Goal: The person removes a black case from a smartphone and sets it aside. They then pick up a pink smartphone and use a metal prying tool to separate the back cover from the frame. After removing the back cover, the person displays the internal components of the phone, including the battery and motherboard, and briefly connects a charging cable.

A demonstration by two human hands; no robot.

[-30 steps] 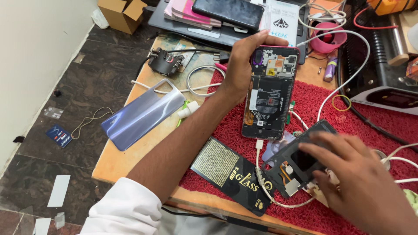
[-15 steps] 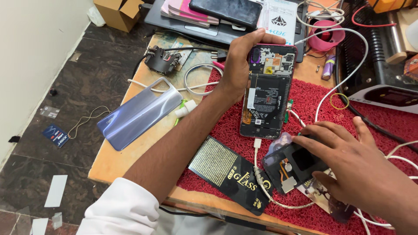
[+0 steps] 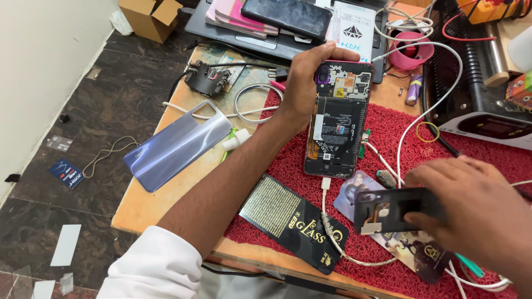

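Red bristly mat (image 3: 388,133) covers the right of my workbench in the head view, where my left hand (image 3: 302,83) clasps the far end of an opened phone (image 3: 338,119), its back cover off and its battery and circuit board facing up. The phone lies at the middle of the mat, a white cable (image 3: 327,207) plugged into its near end. My right hand (image 3: 476,213) pinches a small black plate (image 3: 396,210) near the right edge, fingers closed around it. The bluish back cover (image 3: 177,145) lies to the left on bare wood. I judge the plugged cable could tug the phone sideways if snagged, and the exposed board could be scratched by the plate. A cardboard box (image 3: 149,16) sits far left on the floor; I cannot tell what it holds.
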